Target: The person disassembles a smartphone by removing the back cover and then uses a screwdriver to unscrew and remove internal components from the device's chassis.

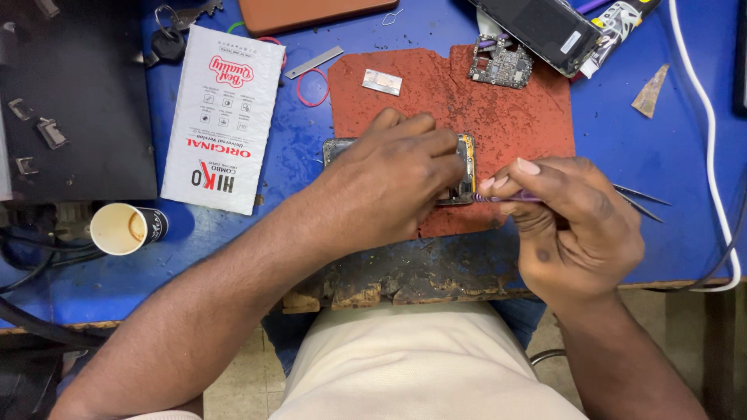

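Observation:
An opened phone body (468,166) lies on a worn red mat (513,117) on a blue workbench. My left hand (397,179) presses down on it and covers most of it; only its right edge and top left corner show. My right hand (572,222) pinches a thin purple-handled tool (510,199) whose tip touches the phone's lower right corner. A pair of metal tweezers (642,201) pokes out behind my right hand.
A circuit board (500,64) and a small silver part (381,81) rest on the mat's far side. A white parts packet (223,117) and paper cup (127,228) are left, a dark phone (537,27) far right, a white cable (712,140) along the right edge.

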